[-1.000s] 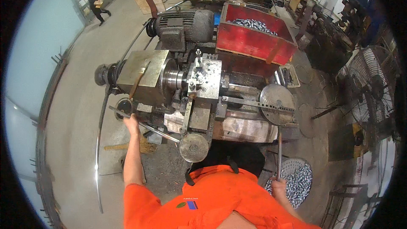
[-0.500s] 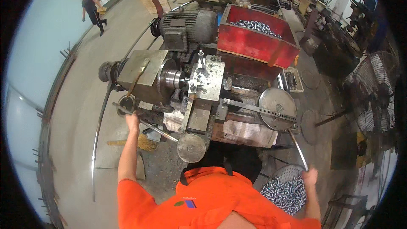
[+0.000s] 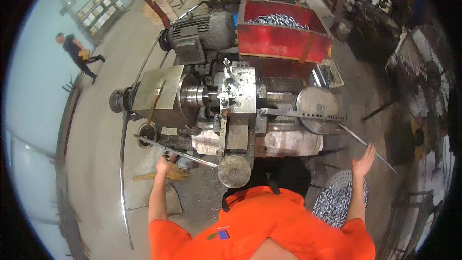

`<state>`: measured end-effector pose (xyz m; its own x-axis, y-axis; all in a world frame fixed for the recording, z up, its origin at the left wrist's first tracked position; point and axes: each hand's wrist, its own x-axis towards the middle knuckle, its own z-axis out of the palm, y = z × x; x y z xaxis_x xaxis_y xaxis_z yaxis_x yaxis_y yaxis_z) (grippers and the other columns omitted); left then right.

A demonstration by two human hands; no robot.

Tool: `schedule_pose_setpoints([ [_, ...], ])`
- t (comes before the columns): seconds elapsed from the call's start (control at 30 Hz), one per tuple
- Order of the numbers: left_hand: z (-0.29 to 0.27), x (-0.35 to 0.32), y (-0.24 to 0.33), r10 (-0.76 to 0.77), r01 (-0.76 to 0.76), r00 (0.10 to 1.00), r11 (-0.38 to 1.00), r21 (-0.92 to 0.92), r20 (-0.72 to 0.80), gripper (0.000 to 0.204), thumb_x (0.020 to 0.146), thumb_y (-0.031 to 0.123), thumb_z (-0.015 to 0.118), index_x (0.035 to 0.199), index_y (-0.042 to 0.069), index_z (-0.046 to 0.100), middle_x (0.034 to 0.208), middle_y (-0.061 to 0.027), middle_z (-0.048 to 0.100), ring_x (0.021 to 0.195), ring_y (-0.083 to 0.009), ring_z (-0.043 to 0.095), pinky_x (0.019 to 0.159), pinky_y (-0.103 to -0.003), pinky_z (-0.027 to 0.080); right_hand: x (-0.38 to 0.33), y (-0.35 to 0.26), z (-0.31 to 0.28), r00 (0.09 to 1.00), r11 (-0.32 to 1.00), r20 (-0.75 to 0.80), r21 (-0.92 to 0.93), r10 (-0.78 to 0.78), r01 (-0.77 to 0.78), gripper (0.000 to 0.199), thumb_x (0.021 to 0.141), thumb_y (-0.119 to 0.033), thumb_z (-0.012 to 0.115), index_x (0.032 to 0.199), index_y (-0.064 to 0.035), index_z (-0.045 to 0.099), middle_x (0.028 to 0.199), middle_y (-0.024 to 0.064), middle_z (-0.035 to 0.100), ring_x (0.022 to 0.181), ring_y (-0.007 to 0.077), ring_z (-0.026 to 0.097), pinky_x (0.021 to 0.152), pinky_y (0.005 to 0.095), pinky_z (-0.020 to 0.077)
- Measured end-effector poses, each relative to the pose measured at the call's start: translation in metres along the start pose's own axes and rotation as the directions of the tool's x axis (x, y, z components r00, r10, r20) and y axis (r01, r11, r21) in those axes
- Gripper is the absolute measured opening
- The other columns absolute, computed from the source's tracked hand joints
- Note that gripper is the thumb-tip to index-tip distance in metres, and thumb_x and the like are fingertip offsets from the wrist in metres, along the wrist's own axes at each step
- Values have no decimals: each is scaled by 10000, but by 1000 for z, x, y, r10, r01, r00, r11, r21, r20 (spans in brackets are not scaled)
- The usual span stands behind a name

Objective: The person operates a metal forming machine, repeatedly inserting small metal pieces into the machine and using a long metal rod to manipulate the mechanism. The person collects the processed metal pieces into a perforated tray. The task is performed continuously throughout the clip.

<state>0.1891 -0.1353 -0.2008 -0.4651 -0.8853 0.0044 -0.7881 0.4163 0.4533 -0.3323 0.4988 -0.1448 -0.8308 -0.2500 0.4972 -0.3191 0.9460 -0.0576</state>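
Note:
My left hand (image 3: 164, 164) is beside and just below a steel lever rod (image 3: 180, 152) that runs to a round disc (image 3: 234, 171) at the machine's front. Its fingers are curled at a small dark thing, too small to name. My right hand (image 3: 363, 162) is open, with fingers stretched out flat against another lever rod (image 3: 356, 136), which slants out from a larger disc (image 3: 318, 106) at the right. Between them is a lathe-like machine with a metal block (image 3: 243, 91) and a round chuck (image 3: 194, 96).
A red box (image 3: 284, 41) of small shiny metal parts stands behind the machine, right of a motor (image 3: 202, 31). Below my right forearm is a basket (image 3: 340, 179) of similar parts. A brush (image 3: 178, 173) lies by my left hand. A person (image 3: 77, 55) walks far left.
My left hand has left the left rod and dropped just below it. The right rod has swung up and outward; my right hand has gone from gripping its end to flat fingers against it.

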Motion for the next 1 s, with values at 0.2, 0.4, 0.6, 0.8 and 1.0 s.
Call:
schedule_pose_setpoints([
  [0.2,70,-9,22,-86,32,992,877,479,90,478,811,475,557,912,11,607,843,-201,639,883,-387,606,781,-464,472,-1,-2,-14,999,1000,49,-1,23,-23,861,549,-136,571,1362,-4,320,1397,202,339,1321,347,280,1096,420,219],
  [0.4,89,-13,8,-209,140,955,944,299,211,477,800,440,576,1025,19,577,1005,-189,626,921,-352,614,767,-441,494,1,-2,-4,997,997,29,13,70,-70,832,550,-138,581,1335,18,352,1365,233,370,1300,361,310,1090,422,234],
  [0.6,68,-15,7,-118,34,974,920,390,194,493,763,316,630,1136,9,531,973,-199,636,915,-361,615,760,-433,497,12,0,-12,990,996,116,-52,85,-79,776,554,-156,613,1292,-2,426,1330,215,422,1261,362,364,1052,420,292],
  [0.8,38,-38,26,-171,130,940,980,153,294,535,738,324,644,1162,14,540,834,-200,654,783,-342,646,706,-424,507,84,-123,-47,979,902,128,423,-157,89,556,564,-142,646,1110,-47,608,1258,192,501,1152,359,464,984,402,368],
  [1.0,-99,-20,6,-75,82,991,995,63,-109,306,823,257,594,1053,57,617,690,-176,610,645,-333,596,601,-409,462,123,-375,-125,656,254,-231,791,-719,556,438,536,-177,656,956,-53,641,1050,123,605,1009,316,529,885,388,433],
])
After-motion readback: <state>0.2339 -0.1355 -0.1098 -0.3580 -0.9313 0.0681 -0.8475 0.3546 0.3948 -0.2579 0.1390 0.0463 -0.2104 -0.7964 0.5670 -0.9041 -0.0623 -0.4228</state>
